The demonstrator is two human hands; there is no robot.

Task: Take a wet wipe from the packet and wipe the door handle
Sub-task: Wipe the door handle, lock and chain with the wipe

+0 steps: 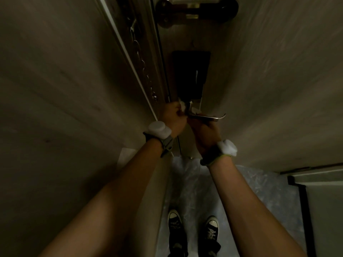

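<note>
Head view, dim light, so detail is limited. The lever door handle (207, 117) is seen mid-frame on the door (269, 71), its free end curling up to the right, its pivot end below a dark lock plate (191, 75). The left hand (174, 117) is closed at the pivot end, w/ a white wet wipe (182, 105) pinched in its fingers and pressed against the neck of the handle. A second scrap of white shows just right of the neck, prob. the same wipe wrapped round, though this cannot be told for sure. The right hand (205, 134) is held under the lever, touching it from below; whether it is curled round the bar or only propping it cannot be told. The packet is not seen.

Judged: wiping is under way, at the neck, w/ the bar itself yet to be covered.

To be done well: the lever should be kept steady by the right hand so it is not pushed down and the latch not worked. The wipe should be wrapped fully round the metal and drawn from pivot to curled tip, underside incl. Fresh wipe face should be turned out for a second pass. The door chain (143, 65) at left is best left untouched.
</note>
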